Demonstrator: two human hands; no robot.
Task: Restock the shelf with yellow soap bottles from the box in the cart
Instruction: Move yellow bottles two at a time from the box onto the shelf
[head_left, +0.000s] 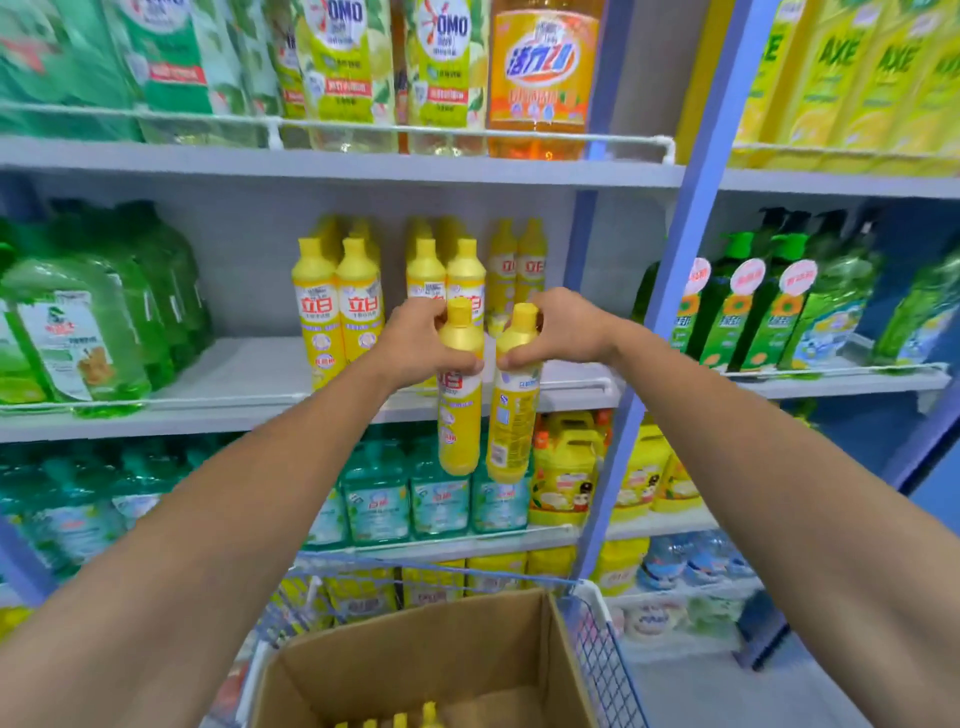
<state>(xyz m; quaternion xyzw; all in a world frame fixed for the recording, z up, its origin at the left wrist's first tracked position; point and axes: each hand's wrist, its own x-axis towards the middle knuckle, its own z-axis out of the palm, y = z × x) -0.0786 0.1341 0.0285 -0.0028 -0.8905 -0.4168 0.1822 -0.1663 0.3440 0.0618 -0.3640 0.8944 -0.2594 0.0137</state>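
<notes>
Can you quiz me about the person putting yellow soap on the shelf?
1. How many yellow soap bottles do the left hand and right hand hold altogether?
2. True or false: the box in the cart is empty.
3. The right hand's bottle shows: A barcode side, B big red name, C no label?
Key: 1 two. 2 false, yellow caps show inside. 3 A.
</notes>
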